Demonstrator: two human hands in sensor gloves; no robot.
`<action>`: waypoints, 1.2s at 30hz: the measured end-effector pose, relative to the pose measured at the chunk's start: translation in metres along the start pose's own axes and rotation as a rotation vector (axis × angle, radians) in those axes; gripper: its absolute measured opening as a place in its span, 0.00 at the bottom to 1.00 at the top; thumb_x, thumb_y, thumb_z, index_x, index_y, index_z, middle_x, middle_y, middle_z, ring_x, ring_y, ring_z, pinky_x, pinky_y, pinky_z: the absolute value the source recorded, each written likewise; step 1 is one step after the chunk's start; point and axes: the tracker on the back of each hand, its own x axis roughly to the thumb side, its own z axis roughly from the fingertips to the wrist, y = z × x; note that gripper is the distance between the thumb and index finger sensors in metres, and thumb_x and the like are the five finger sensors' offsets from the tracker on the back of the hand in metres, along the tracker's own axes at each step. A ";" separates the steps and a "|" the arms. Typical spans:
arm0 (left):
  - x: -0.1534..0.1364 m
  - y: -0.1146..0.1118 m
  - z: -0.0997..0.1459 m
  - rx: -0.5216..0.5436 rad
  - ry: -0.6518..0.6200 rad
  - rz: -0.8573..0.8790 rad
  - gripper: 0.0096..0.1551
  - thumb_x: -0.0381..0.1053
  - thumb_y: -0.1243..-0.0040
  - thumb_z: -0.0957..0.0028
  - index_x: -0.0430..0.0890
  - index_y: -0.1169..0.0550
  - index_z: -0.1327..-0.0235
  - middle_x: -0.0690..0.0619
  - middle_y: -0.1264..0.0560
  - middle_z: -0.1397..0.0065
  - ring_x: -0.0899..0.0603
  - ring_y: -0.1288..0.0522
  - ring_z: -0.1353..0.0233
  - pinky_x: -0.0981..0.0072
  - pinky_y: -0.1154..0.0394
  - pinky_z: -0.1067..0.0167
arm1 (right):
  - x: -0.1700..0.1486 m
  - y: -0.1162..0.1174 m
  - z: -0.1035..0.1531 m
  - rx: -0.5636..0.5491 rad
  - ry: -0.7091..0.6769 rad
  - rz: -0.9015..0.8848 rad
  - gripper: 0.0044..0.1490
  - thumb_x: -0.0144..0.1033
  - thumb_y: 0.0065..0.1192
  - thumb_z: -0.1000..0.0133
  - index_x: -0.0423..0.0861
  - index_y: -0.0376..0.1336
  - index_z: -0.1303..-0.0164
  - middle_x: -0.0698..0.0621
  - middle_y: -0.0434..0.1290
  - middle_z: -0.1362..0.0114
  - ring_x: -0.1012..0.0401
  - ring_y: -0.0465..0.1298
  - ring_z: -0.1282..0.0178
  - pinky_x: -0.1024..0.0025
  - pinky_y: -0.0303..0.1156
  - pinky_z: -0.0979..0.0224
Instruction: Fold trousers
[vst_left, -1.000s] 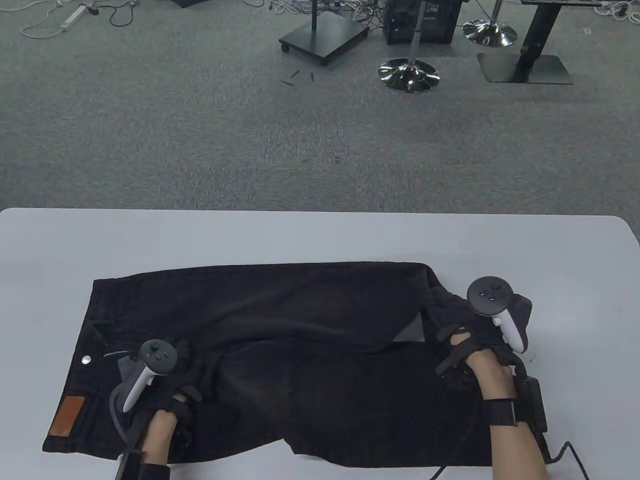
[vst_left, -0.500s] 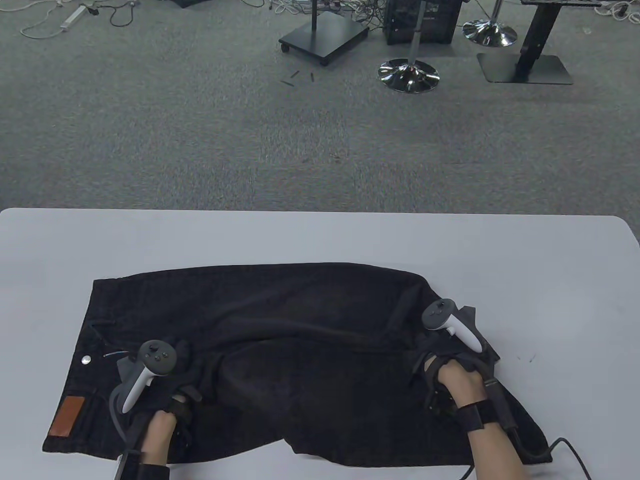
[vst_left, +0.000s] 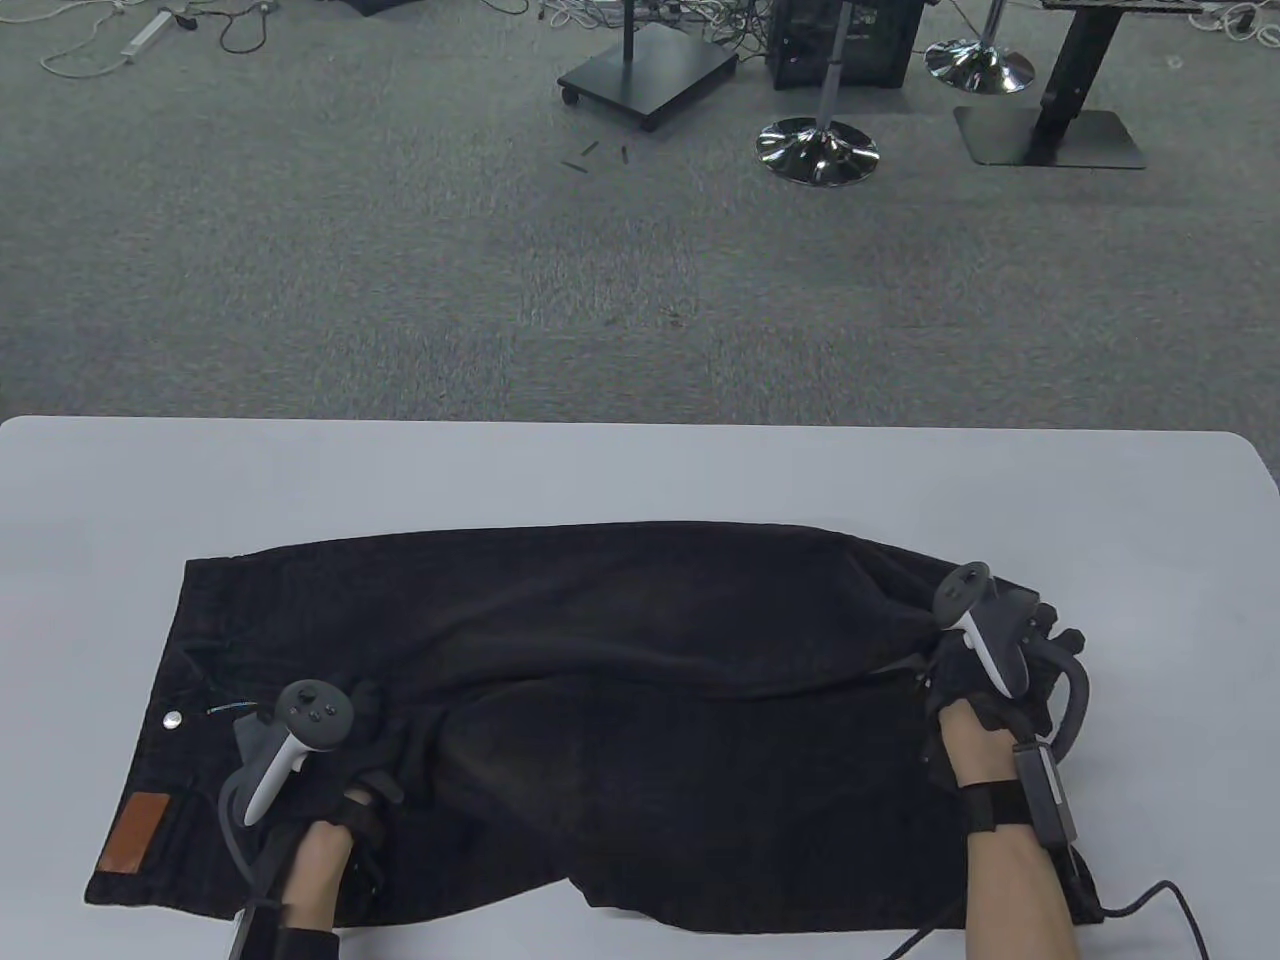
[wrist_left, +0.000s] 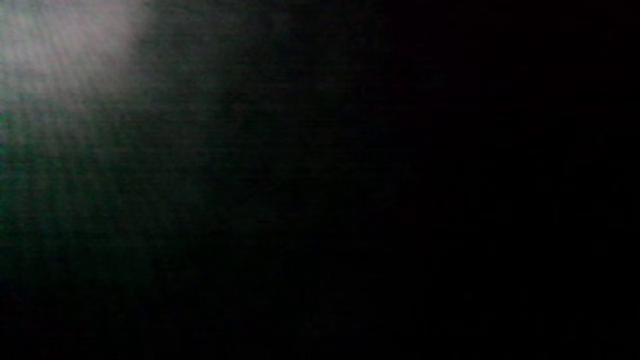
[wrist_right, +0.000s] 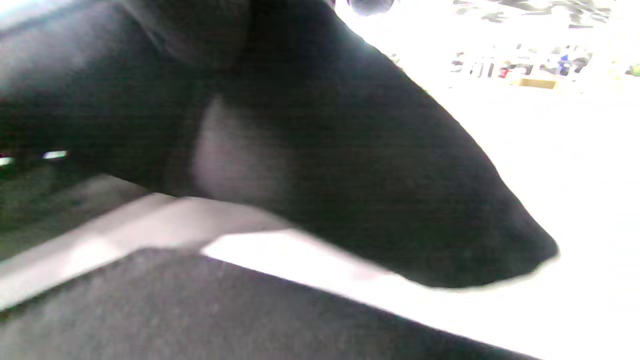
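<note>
Trousers (vst_left: 560, 700), black, spread sideways on grey table (vst_left: 640, 470), near its front edge: waistband with brown patch (vst_left: 133, 832) and metal button (vst_left: 173, 718) at the left, leg ends at the right. Two legs lying one beside the other, far leg and near leg, with a loose ridge of cloth running between them.

Left hand (vst_left: 340, 750) resting on the cloth near the crotch area, just right of the button. Fingers lost against the dark fabric, and left wrist view almost fully black, so cannot tell if pinching or only pressing flat.

Right hand (vst_left: 985, 690) at the leg ends, apparently curled around the hem of the far leg. In right wrist view a dark fold of trousers (wrist_right: 350, 165) hangs raised above the bright table, with more cloth below, so probably a real grip, though picture blurred.

Advice for the step, as judgement only: likely bringing one leg over the other. Better to keep left hand firm as anchor at the crotch, so waistband not dragged. Better to lift hem only a little, pull lightly to the right to take out the ridge, then lay hem on hem and side seam on side seam. Risk: near leg bunching under, and lower edge curved, not straight.
</note>
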 end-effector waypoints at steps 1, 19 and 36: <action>0.000 0.000 0.000 0.000 0.001 -0.002 0.42 0.73 0.55 0.41 0.63 0.47 0.14 0.67 0.58 0.11 0.46 0.66 0.10 0.35 0.61 0.20 | -0.003 0.001 -0.001 0.018 0.013 0.022 0.36 0.50 0.57 0.42 0.62 0.50 0.23 0.55 0.50 0.13 0.50 0.45 0.11 0.39 0.38 0.14; 0.001 0.000 0.000 0.004 -0.001 -0.002 0.42 0.73 0.55 0.41 0.64 0.47 0.14 0.68 0.58 0.11 0.46 0.66 0.10 0.35 0.61 0.20 | 0.033 0.067 0.008 0.501 -0.220 -0.109 0.46 0.66 0.52 0.47 0.62 0.41 0.22 0.59 0.37 0.13 0.51 0.34 0.12 0.37 0.32 0.18; 0.001 -0.001 -0.001 -0.002 -0.021 -0.022 0.42 0.73 0.55 0.41 0.64 0.48 0.14 0.68 0.59 0.11 0.46 0.67 0.10 0.35 0.62 0.20 | 0.023 0.049 0.017 0.301 -0.083 0.083 0.50 0.66 0.51 0.47 0.53 0.41 0.22 0.48 0.53 0.16 0.44 0.55 0.16 0.39 0.52 0.19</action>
